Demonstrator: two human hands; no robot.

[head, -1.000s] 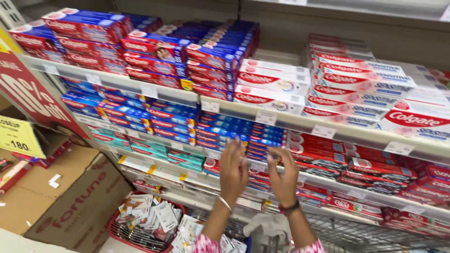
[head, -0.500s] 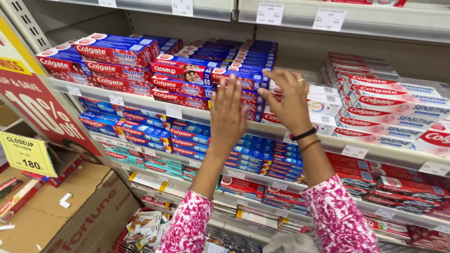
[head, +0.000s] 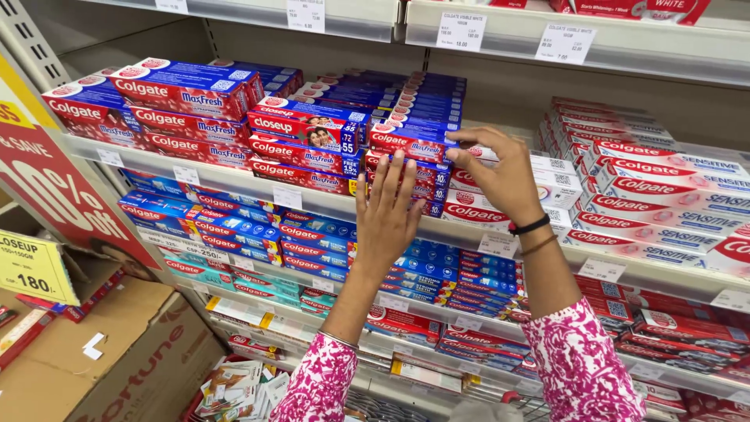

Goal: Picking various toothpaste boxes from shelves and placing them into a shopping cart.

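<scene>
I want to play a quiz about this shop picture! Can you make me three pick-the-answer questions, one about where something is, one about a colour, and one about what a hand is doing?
1. Where is the cardboard box?
A. lower left
B. top shelf
C. far right

2. What colour is the sleeve?
A. green
B. pink and white
C. black

3. The left hand is:
A. a fist
B. open, fingers spread
C. hidden

Answers:
A, it sits below the shelves at left.
B, its pattern shows.
B, flat against the toothpaste boxes, while the right hand grips white boxes.
</scene>
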